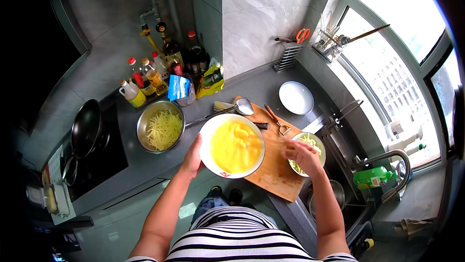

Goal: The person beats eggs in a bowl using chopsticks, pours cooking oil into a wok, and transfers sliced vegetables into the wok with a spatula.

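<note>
My left hand (193, 157) grips the left rim of a white bowl (205, 164), held up above the counter's edge. Yellow beaten egg (233, 144) fills much of it. Over the wooden cutting board (278, 177), my right hand (304, 155) is raised beside the egg bowl, its fingers smeared by motion. It partly covers a smaller bowl (323, 151) of pale green shreds (310, 141). A peeler (277, 119) lies on the board's far part. Behind the egg bowl, a spatula (244, 107) and a dark knife handle (262, 126) show; the bowl hides the rest of the knife.
A steel pan (140, 138) of pale green shreds stands left, near a black wok (87, 128) on the stove. Several bottles (155, 80) line the back wall. A white plate (296, 98) lies far right, near the sink tap (387, 155) and green detergent bottle (373, 178).
</note>
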Motion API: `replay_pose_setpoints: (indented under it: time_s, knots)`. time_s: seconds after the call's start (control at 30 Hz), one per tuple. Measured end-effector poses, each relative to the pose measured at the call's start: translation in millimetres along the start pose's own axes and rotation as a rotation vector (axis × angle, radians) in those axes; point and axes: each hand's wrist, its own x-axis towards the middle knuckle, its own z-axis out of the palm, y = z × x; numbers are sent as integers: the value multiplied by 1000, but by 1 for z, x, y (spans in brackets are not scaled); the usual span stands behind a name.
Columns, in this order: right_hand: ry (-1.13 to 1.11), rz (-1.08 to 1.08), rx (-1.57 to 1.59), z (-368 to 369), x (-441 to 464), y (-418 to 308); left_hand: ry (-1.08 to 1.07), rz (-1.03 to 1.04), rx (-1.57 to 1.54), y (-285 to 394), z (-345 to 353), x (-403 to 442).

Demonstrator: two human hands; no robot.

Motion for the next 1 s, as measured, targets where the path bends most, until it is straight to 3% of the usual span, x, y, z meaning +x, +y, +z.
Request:
replay_pose_setpoints:
  time_s: [0.07, 0.2, 0.3, 0.43, 0.57, 0.63, 0.7, 0.8, 0.9, 1.0]
  knots:
    - [-147, 138, 29, -3, -3, 1, -18, 1, -3, -1, 0, -1]
    - [58, 7, -15, 11, -5, 0, 17, -7, -6, -2, 1, -6]
    - [-152, 161, -12, 15, -4, -5, -6, 11, -16, -1, -2, 0]
    - [71, -35, 3, 11, -1, -6, -4, -6, -29, 3, 4, -3]
    - [-125, 78, 86, -5, -4, -3, 2, 24, -38, 0, -2, 2]
    - [103, -52, -9, 7, -2, -13, 7, 7, -46, 1, 0, 0]
    - [24, 72, -4, -2, -3, -14, 11, 15, -32, 0, -2, 2]
    - [-107, 92, 27, -1, -7, -15, 14, 34, 5, -4, -5, 4]
    - [96, 45, -33, -2, -4, -13, 21, 20, 13, -2, -3, 1]
    - [-40, 64, 39, -5, -5, -8, 41, 30, 33, -6, -6, 2]
